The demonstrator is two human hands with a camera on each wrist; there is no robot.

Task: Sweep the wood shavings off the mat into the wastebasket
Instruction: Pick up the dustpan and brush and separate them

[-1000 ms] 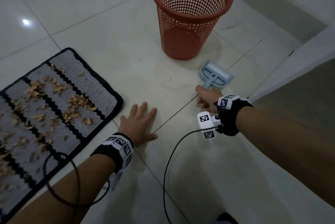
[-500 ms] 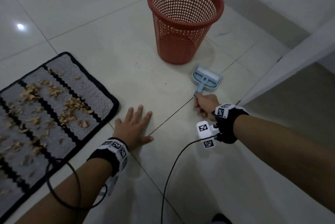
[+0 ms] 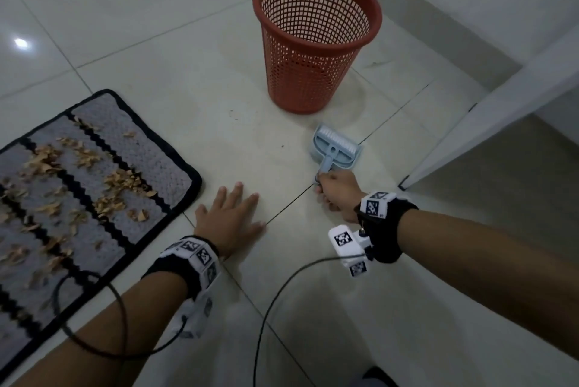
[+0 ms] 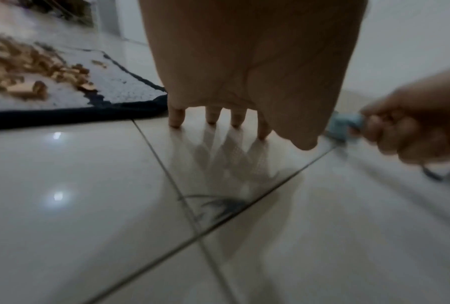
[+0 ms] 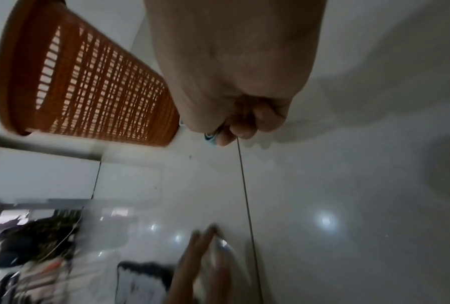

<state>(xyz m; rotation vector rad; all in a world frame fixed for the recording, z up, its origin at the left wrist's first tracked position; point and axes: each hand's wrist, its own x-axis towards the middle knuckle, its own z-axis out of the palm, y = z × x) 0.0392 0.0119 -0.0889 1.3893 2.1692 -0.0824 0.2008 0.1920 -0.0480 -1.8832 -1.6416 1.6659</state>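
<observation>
Glossy tile floor (image 3: 150, 42) carried the mat (image 3: 150, 148) (shavings on top), wastebasket (image 3: 313, 73), blue brush-and-dustpan set (image 3: 336, 151), flat left hand (image 3: 230, 217).

Both forearms are bare, with no sleeves. Behind the fingers of the left hand (image 3: 230, 220) sits a black wrist strap (image 3: 175, 264) ringed by white blocks printed with black square-pattern markers; more white marked housing hangs under the wrist. A thin black cable (image 3: 94, 346) loops from that housing round the forearm. Behind the fingers of the right hand (image 3: 336, 195) is a wider black wristband (image 3: 388, 230) with a white marker tile on top and a white boxy unit (image 3: 347, 248) on its inner side, carrying two more markers. A black cable (image 3: 272, 308) curves off it.
</observation>
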